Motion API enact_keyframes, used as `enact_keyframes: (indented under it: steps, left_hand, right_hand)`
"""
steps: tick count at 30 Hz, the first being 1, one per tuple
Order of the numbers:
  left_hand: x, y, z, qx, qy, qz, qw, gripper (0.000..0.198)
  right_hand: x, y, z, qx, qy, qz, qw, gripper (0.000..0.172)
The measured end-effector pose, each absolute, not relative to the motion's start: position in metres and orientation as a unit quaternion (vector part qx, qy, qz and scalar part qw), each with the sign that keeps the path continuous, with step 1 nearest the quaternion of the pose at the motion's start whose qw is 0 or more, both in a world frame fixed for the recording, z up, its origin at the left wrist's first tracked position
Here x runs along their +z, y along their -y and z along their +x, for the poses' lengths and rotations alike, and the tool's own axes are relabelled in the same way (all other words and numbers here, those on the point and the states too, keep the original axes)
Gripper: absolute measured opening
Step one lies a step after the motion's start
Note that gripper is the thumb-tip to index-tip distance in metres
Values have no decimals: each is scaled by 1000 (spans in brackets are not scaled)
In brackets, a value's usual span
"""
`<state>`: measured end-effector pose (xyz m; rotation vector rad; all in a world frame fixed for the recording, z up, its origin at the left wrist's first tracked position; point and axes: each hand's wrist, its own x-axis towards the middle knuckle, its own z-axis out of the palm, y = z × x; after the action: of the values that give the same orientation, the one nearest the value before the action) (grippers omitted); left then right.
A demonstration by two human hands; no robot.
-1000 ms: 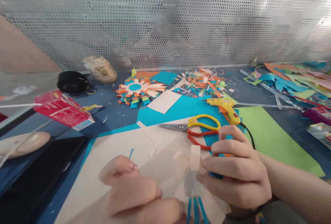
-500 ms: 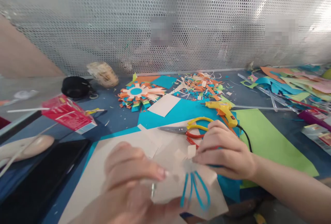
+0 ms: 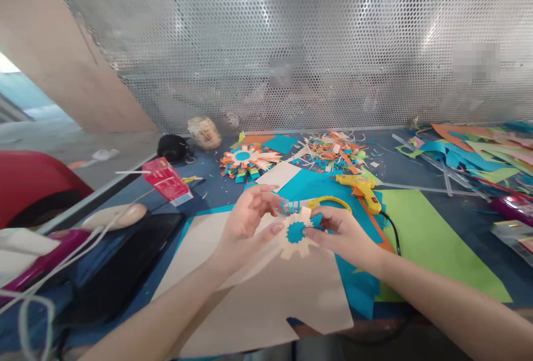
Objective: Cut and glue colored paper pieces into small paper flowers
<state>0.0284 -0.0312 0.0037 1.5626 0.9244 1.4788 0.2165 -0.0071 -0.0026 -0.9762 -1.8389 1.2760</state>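
Note:
A small cream paper flower with a blue centre is held up between my two hands. My left hand grips its left edge, with the thumb in front. The fingers of my right hand pinch its right side, where a bit of blue paper shows. Thin blue paper loops stand up behind the flower's top edge. Beneath it lies a large cream sheet. Yellow scissor handles show partly behind my right hand; the blades are hidden.
Beyond my right hand lies a yellow glue gun, near green paper. Layered paper flowers and paper scraps lie at the back. On the left are a pink carton, a black phone-like slab and cables.
The view has shifted, showing more on the left. Both hands have come together around the flower, whose cream petals and blue centre now face me; the blue loops have gone from below to above.

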Motion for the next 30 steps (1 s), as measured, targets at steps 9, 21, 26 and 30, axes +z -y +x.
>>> enact_keyframes:
  steps: [9, 21, 26, 30]
  left_hand:
    - [5, 31, 31, 543, -412, 534, 501, 72]
    - [-2, 29, 27, 531, -386, 522, 544, 85]
    - [3, 32, 34, 509, -385, 525, 563, 91]
    - [4, 33, 37, 523, -386, 521, 553, 89]
  right_hand:
    - [0, 6, 214, 480, 722, -360, 345, 20]
    - [-7, 0, 215, 483, 706, -383, 348, 22]
    - [-5, 4, 215, 447, 740, -384, 325, 16]
    - [-5, 8, 214, 432, 761, -366, 317, 12]
